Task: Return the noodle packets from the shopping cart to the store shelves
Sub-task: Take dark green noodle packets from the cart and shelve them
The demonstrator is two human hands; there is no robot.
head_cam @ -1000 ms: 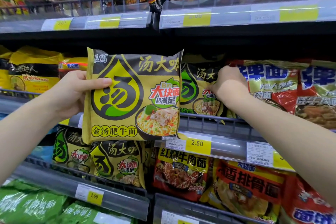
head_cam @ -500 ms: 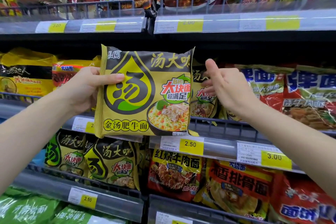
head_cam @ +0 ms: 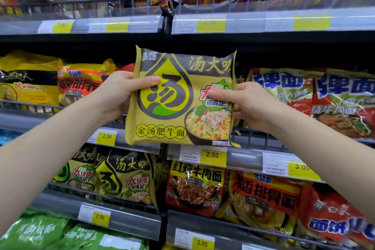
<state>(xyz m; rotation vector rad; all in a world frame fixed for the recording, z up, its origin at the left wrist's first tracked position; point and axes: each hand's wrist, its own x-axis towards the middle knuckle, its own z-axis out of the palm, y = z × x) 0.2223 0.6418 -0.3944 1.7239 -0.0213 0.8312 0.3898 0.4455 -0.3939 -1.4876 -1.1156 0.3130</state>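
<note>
An olive-yellow noodle packet (head_cam: 178, 111) with a green drop logo and a bowl picture is upright in front of the middle shelf (head_cam: 243, 156). My left hand (head_cam: 119, 95) grips its left edge, thumb across the front. My right hand (head_cam: 245, 103) grips its right edge, thumb over the red label. Matching olive packets (head_cam: 121, 178) stand on the shelf below, to the left. The space behind the held packet is hidden.
Wire-fronted shelves with yellow price tags run above, level and below. Yellow and red packets (head_cam: 81, 83) fill the middle shelf on the left, red-and-green packets (head_cam: 316, 97) on the right. Red packets (head_cam: 263, 201) and green packets (head_cam: 36, 231) sit lower down.
My right hand left the shelved packets on the right and took hold of the held packet's right edge. The packet shifted right, toward the middle of the shelf.
</note>
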